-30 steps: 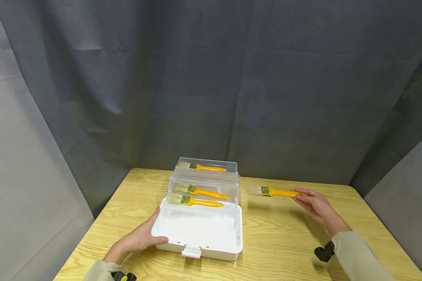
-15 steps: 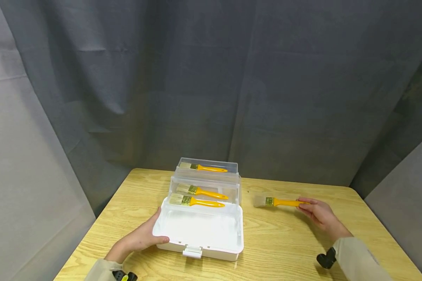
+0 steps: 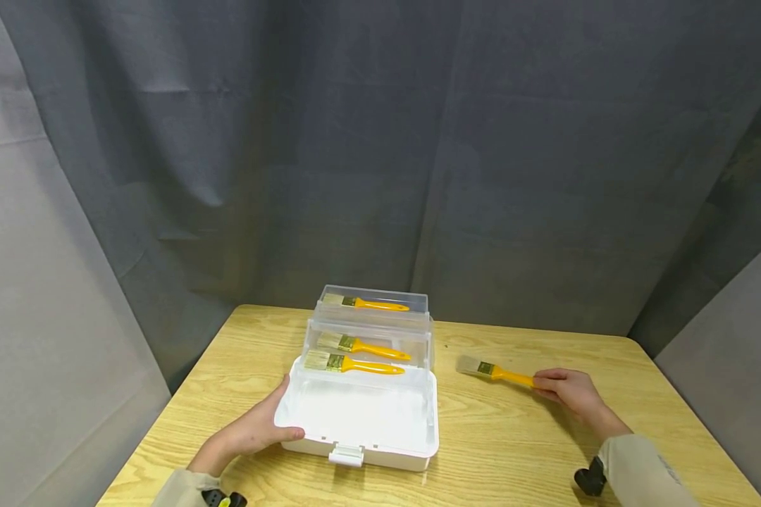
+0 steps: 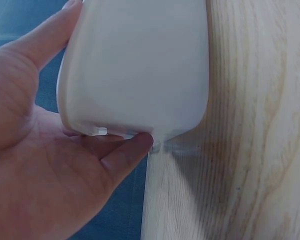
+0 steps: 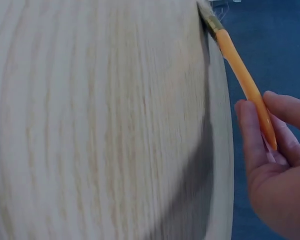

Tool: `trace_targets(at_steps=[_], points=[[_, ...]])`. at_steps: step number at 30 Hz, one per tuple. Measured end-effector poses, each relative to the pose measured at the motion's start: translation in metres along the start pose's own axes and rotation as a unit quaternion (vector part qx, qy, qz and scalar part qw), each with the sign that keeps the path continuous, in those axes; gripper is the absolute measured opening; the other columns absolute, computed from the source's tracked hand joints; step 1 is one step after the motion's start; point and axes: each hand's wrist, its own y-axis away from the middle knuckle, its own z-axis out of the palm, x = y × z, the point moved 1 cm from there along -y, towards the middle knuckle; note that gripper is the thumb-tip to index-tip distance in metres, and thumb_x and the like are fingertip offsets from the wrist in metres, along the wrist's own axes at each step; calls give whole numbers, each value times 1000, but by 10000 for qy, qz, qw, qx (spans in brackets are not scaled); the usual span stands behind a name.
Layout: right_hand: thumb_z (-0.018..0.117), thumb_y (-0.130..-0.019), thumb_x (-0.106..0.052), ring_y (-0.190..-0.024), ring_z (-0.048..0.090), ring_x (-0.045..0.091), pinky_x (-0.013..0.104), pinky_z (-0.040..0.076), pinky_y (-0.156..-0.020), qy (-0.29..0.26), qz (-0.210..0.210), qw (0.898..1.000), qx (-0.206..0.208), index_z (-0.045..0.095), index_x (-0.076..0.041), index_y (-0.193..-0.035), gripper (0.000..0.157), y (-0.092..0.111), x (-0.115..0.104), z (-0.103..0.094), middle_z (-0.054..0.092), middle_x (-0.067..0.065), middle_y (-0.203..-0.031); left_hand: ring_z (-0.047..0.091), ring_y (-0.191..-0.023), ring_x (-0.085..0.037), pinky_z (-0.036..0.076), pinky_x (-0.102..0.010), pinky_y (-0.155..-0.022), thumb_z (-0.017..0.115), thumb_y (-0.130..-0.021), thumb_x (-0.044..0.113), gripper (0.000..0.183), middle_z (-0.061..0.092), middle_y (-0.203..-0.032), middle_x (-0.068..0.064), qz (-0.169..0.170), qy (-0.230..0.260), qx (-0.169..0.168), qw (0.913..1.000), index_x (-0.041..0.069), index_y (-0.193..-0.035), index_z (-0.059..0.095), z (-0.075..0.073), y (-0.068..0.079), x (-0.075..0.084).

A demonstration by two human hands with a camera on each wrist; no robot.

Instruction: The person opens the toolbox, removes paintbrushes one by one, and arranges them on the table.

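Observation:
A white plastic box (image 3: 396,460) stands open on the table, its clear tiered trays (image 3: 416,345) folded up at the back. My left hand (image 3: 254,426) grips the box's left end, thumb along the front; in the left wrist view, fingers bend against the white wall (image 4: 135,65). To the right of the box, my right hand (image 3: 571,394) pinches the handle end of a paintbrush (image 3: 510,376). Its pale bristles (image 3: 467,365) point left, low over the table. In the right wrist view the orange handle (image 5: 240,70) sits between thumb and fingers.
Across the trays lie an upper paintbrush (image 3: 380,305), a middle paintbrush (image 3: 380,349) and a front paintbrush (image 3: 373,367), all yellow-handled. A white latch (image 3: 346,455) hangs at the box front. A dark curtain (image 3: 520,176) rises behind the wooden table (image 3: 482,451).
My right hand has come down and toward me with the paintbrush, first moving slightly right. The brush now slants, handle end nearer me. The left hand and box stay put.

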Motion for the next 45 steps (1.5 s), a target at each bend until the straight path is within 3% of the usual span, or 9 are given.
trace_targets(at_steps=[4,14,17,23,31,45], points=[[67,-87,-5,-88,66,22,37,53,-79,726,19,9972,-175,48,23,-120,47,2,0,3,63,17,-101,12,-138,-42,15,-56,-108,78,-78,23,114,-2,-155,-24,52,25,-31,10000,1,-150,-8,0,0,1],[60,-91,-10,-75,68,25,33,56,-65,1506,406,9753,-1564,48,20,-122,44,9,-5,17,68,16,-85,15,-139,-39,16,-54,-108,78,-78,22,115,-1,-155,-22,154,78,-54,9998,3,-150,-9,-2,-3,-2],[57,-92,-9,-70,68,24,33,56,-64,1404,550,9701,-1904,46,21,-121,43,13,-7,26,66,16,-80,13,-139,-40,15,-55,-108,78,-78,22,115,-2,-155,-23,135,71,-52,9999,2,-150,-9,-2,-3,-2],[55,-92,-10,-63,65,18,28,54,-58,1357,740,9645,-2142,56,15,-107,29,19,-11,42,65,14,-72,11,-139,-40,14,-55,-108,78,-78,23,115,-3,-155,-23,126,55,-73,9999,1,-149,-10,-2,-2,-2],[52,-95,-13,-61,66,13,23,53,-55,877,1157,9561,-2545,57,10,-97,24,24,-9,57,68,14,-74,13,-139,-41,16,-55,-108,78,-79,24,114,-2,-155,-23,92,16,-31,10000,1,-150,-8,-1,0,1],[49,-96,-10,-74,69,20,27,55,-66,290,1487,9596,-2369,54,14,-109,28,29,-8,84,69,14,-82,10,-139,-41,14,-57,-108,77,-80,24,113,-2,-154,-25,-10,-9,-35,10000,-1,-149,-8,0,2,1]])
